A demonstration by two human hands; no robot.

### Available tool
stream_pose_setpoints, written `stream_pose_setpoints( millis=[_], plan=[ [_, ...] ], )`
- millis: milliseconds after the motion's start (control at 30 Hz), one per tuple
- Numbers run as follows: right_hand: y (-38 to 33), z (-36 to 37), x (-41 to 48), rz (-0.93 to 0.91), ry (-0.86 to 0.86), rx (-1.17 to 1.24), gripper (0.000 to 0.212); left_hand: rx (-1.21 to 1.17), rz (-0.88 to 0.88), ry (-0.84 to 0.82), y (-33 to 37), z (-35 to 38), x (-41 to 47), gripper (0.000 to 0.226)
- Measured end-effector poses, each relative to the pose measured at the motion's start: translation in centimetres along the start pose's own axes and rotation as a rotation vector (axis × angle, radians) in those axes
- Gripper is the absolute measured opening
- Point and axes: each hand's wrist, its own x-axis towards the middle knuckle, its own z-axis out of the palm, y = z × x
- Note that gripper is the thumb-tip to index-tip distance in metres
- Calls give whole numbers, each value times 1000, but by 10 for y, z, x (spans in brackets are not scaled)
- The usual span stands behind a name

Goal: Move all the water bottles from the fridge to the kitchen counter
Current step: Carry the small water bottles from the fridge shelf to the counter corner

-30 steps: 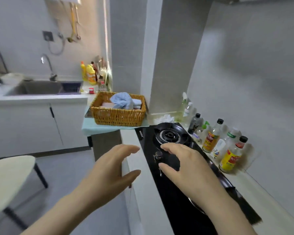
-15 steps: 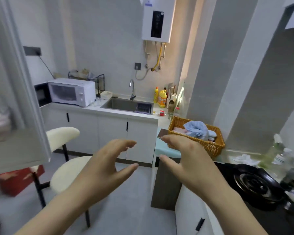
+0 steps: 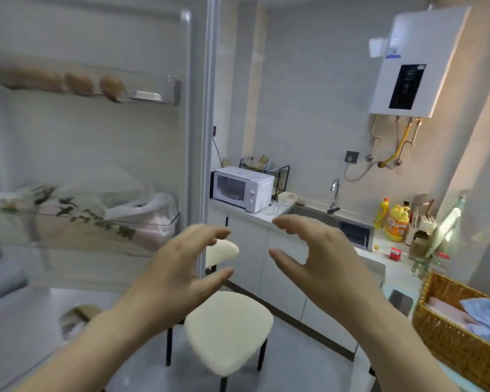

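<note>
The open fridge door [image 3: 96,154] fills the left half of the view, blurred. Its upper rack [image 3: 153,96] carries brown eggs and its middle rack [image 3: 102,222] holds white plastic bags. No water bottle shows anywhere in the frame. My left hand [image 3: 181,275] and my right hand [image 3: 320,264] float side by side in mid-air in front of me, fingers loosely curved, both holding nothing. The left one is just right of the door's edge. The kitchen counter [image 3: 266,215] with its sink runs along the far wall.
A cream stool [image 3: 229,332] stands right below my hands, with a second stool behind it. A white microwave [image 3: 242,188] sits on the far counter. Yellow detergent bottles [image 3: 396,222] stand past the sink. A wicker basket [image 3: 450,335] with cloth is at the lower right.
My view has swung left from the stove past the sink to the open fridge door. Both hands stayed raised, empty, in front of me.
</note>
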Motion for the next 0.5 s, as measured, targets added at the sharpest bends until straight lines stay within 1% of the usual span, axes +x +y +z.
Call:
stream_pose_setpoints(
  millis=[167,267,500],
  plan=[
    [-18,25,59,-176,-20,112,45,141,-134,125,-18,-36,4,52],
    [-35,43,85,-293,-64,195,45,225,-226,195,-27,-55,-4,46],
    [-95,87,119,-512,-148,320,42,370,-450,309,-49,-99,-51,45]
  ],
)
